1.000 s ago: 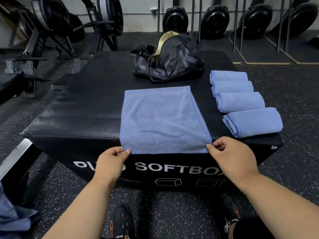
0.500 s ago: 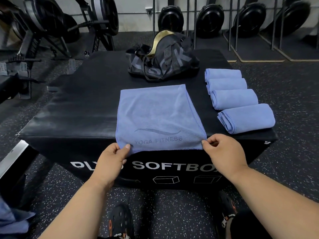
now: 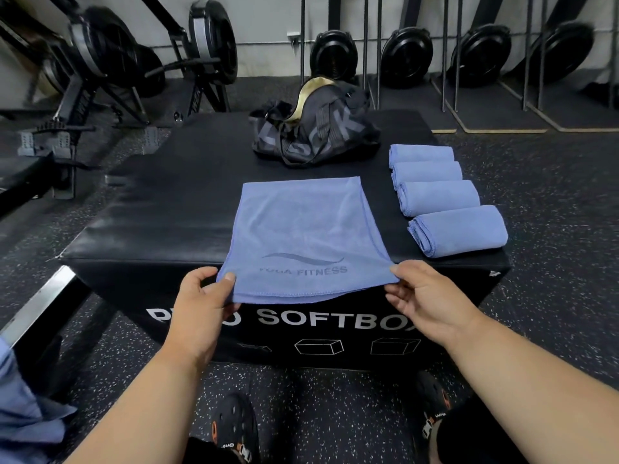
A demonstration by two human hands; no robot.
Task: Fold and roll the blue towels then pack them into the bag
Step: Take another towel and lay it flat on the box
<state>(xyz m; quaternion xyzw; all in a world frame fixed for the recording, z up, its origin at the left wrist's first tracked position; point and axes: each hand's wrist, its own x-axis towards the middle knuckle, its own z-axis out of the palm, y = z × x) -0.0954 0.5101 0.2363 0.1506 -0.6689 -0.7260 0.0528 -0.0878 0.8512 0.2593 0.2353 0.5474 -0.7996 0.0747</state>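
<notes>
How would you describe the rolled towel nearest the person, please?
Find the black box with the bag on it. Four rolled towels line its right side. The nearest roll is last in the row, closest to the right hand.

There was a single view, a wide-angle camera worn on the person's head, and it looked forward and steeply down. The near edge of the black soft box (image 3: pixel 160 236) sat close below it, with both forearms reaching in from the bottom corners and the person's shoes (image 3: pixel 234 430) visible straight beneath. Farther off, the view took in the gym floor and the wall at the far side, where the lines bowed outward toward the left and right edges of the frame.
</notes>
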